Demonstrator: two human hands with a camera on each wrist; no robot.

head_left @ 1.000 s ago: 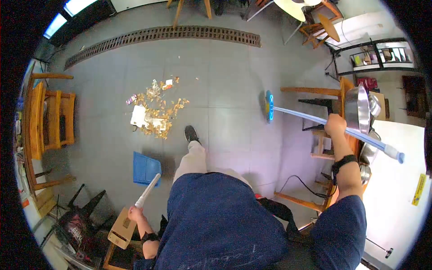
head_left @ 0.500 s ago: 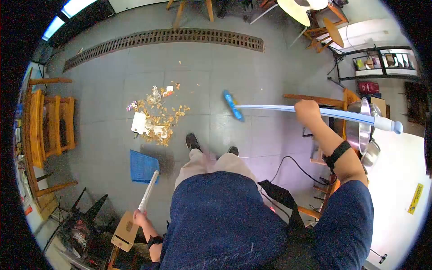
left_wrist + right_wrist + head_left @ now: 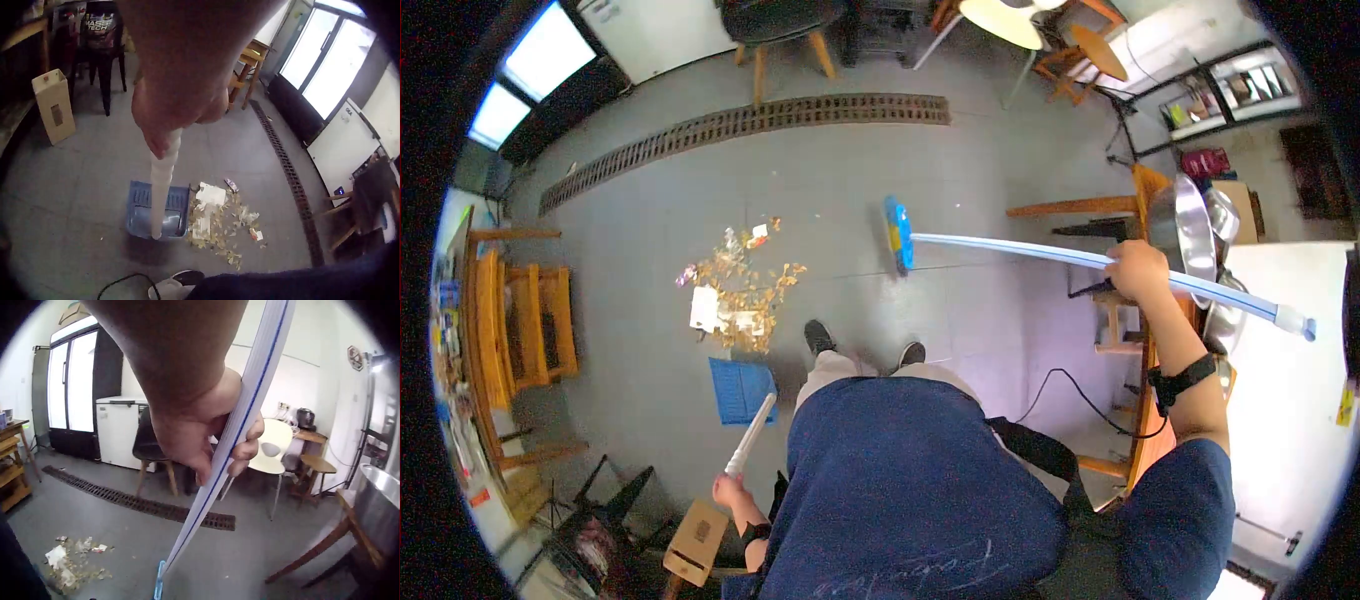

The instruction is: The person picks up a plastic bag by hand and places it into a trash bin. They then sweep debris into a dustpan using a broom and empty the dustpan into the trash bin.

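Note:
My right hand (image 3: 1138, 272) grips the pale blue-and-white handle (image 3: 1020, 253) of a broom; its blue head (image 3: 897, 234) hangs above the grey floor. The right wrist view shows my fingers (image 3: 240, 444) curled round that handle (image 3: 250, 400), with the broom head (image 3: 159, 587) far below. My left hand (image 3: 728, 489) holds the white handle (image 3: 751, 434) of a blue dustpan (image 3: 739, 388), which rests on the floor. In the left wrist view the dustpan (image 3: 157, 209) sits right beside a pile of paper scraps and litter (image 3: 219, 215). From the head view the litter pile (image 3: 735, 290) lies just beyond the dustpan.
A long floor drain grate (image 3: 730, 125) crosses the far floor. Wooden chairs (image 3: 520, 310) stand at the left, a wooden table with steel bowls (image 3: 1190, 230) at the right. A cardboard box (image 3: 695, 542) sits by my left hand. A black cable (image 3: 1070, 390) lies on the floor.
The broom head swung left across the floor from the right side. The dustpan moved closer to the litter pile. My feet stepped forward.

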